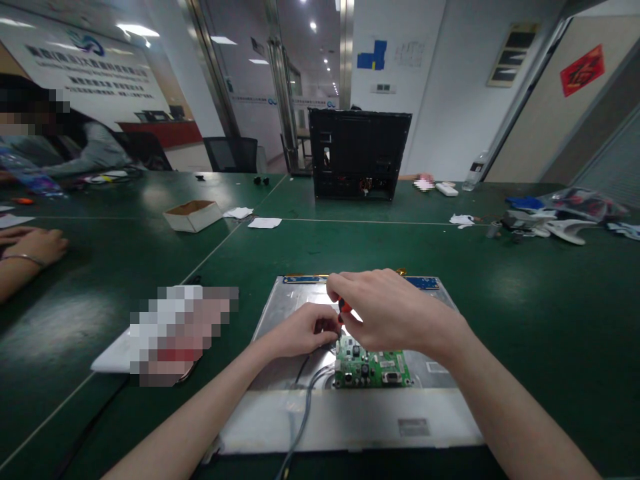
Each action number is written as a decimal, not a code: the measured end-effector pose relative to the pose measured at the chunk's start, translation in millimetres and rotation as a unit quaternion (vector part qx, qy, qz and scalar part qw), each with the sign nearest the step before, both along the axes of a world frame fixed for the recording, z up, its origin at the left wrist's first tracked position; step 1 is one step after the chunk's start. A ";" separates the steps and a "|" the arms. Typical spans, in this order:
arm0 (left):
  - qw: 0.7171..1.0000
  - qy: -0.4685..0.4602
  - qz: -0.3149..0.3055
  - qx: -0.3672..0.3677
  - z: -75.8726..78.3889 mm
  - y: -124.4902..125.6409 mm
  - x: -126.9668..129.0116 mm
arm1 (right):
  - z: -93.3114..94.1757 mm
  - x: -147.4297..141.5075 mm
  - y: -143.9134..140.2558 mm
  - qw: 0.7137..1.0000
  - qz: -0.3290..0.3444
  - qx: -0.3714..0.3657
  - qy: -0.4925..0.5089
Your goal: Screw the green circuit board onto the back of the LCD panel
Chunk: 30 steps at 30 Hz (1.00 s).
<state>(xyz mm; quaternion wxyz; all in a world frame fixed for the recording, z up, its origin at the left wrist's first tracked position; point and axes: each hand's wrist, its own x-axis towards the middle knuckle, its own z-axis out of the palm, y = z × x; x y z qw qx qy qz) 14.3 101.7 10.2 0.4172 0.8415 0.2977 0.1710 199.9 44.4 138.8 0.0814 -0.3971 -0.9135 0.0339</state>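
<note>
A silvery flat display panel (360, 421) lies back side up on the table in front of me, with a green circuit board (369, 368) on its middle. My right hand (390, 308) is closed around a red and black screwdriver (343, 305), held upright over the board's upper left corner. Beside its lower end, the fingers of my left hand (311, 327) are pinched together; what they hold is hidden. Grey cables (307, 408) run from the board's left side toward the panel's near edge. A blue strip board (424, 283) lines the far edge.
A black monitor housing (360, 150) stands at the far side of the green table (400, 250). To the left are a small open box (194, 216), a white sheet (111, 353) under a blurred item, and another person's hand (40, 245). Plastic bags and scraps (543, 220) lie right.
</note>
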 end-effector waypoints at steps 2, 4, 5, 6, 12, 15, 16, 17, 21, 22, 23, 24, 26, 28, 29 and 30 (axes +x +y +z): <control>1.000 -0.001 -0.003 -0.004 0.1 0.0 -0.1 | -1.5 -0.6 1.0 1.000 -0.010 0.019 -0.001; 1.000 -0.005 -0.006 -0.004 0.1 0.0 -0.6 | -3.4 -1.5 2.4 0.999 -0.032 0.041 -0.005; 1.000 -0.006 -0.007 -0.001 0.1 0.0 -0.9 | -4.3 -2.2 3.1 0.998 -0.043 0.051 -0.007; 1.000 -0.008 -0.008 0.001 0.2 -0.1 -1.2 | -5.0 -3.0 3.7 0.997 -0.051 0.059 -0.009; 1.000 0.003 -0.007 0.016 -0.6 0.5 -2.2 | -4.9 -7.9 3.6 0.996 -0.053 0.059 -0.028; 1.000 0.011 -0.007 0.027 -2.8 1.3 -1.7 | -3.8 -6.6 1.4 0.999 -0.024 0.031 -0.010; 1.000 0.010 -0.004 0.027 -3.7 1.5 -1.5 | -3.5 -5.8 0.6 1.000 -0.013 0.025 -0.005; 1.000 0.008 0.002 0.025 -4.5 1.5 -1.3 | -3.2 -5.0 0.0 1.000 -0.003 0.021 -0.001; 1.000 0.002 0.007 0.007 -5.0 0.8 -0.9 | -2.5 -3.7 -0.1 1.000 0.000 0.009 -0.003; 1.000 0.000 0.003 0.002 -4.4 0.5 -0.9 | -2.5 -4.0 0.7 1.000 -0.011 0.009 -0.005; 1.000 -0.003 -0.001 -0.001 -3.5 0.1 -1.0 | -2.8 -4.3 1.8 1.000 -0.024 0.010 -0.006; 1.000 -0.007 -0.003 -0.003 -2.6 -0.2 -1.1 | -3.2 -4.5 3.1 0.999 -0.038 0.013 -0.007; 1.000 -0.015 -0.008 -0.007 -0.8 -0.7 -1.4 | -4.4 -4.7 5.7 0.998 -0.058 0.022 -0.011; 1.000 -0.021 -0.013 -0.007 0.0 -0.9 -1.5 | -5.4 -4.5 7.0 0.997 -0.064 0.028 -0.016; 1.000 -0.019 -0.014 -0.003 0.0 -0.8 -1.6 | -5.5 -4.2 6.9 0.998 -0.061 0.029 -0.016; 1.000 -0.016 -0.012 0.003 -0.3 -0.6 -1.5 | -5.3 -3.9 6.3 0.998 -0.054 0.026 -0.012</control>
